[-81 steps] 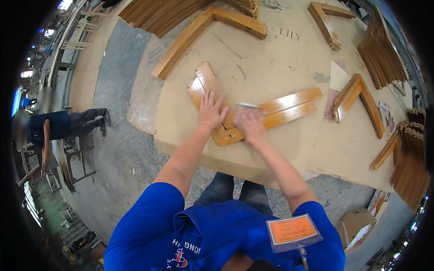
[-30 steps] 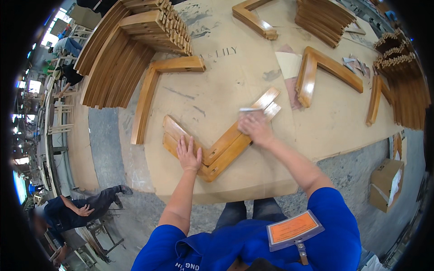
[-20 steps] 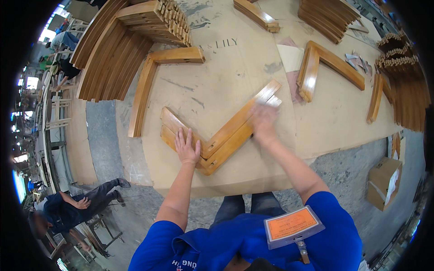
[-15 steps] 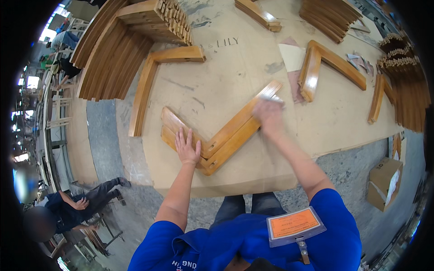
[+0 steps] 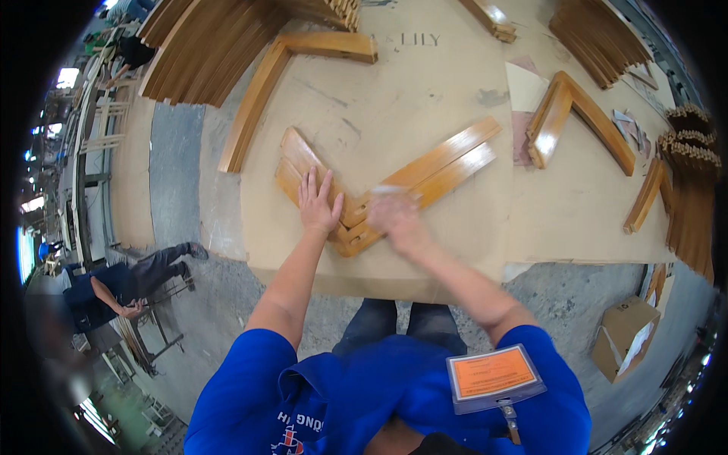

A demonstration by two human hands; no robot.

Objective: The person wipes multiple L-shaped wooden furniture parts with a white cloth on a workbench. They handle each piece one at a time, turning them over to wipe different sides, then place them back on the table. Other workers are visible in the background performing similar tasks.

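Observation:
Two varnished L-shaped wooden frame pieces lie nested side by side in front of me, the far piece [image 5: 455,144] against the near piece [image 5: 455,174], their corners toward me. My left hand [image 5: 319,205] lies flat with fingers spread on their left arms, near the corner. Over the right arms, close to the corner, my right hand [image 5: 398,222] is smeared by motion. Its fingers are closed on a pale flat sheet [image 5: 393,189] that looks like sandpaper, pressed on the wood.
A cardboard-covered table [image 5: 379,284] carries the work. Another L-shaped piece [image 5: 254,98] and a tall wood stack [image 5: 220,53] stand at left. More pieces [image 5: 584,114], pinkish sheets [image 5: 523,136] and stacks [image 5: 690,197] are at right. A carton [image 5: 626,334] sits on the floor; a person [image 5: 114,288] is at far left.
My right hand has slid with the pale sheet from the far end of the right arms down toward the corner. My left hand stays on the wood. The whole view has shifted.

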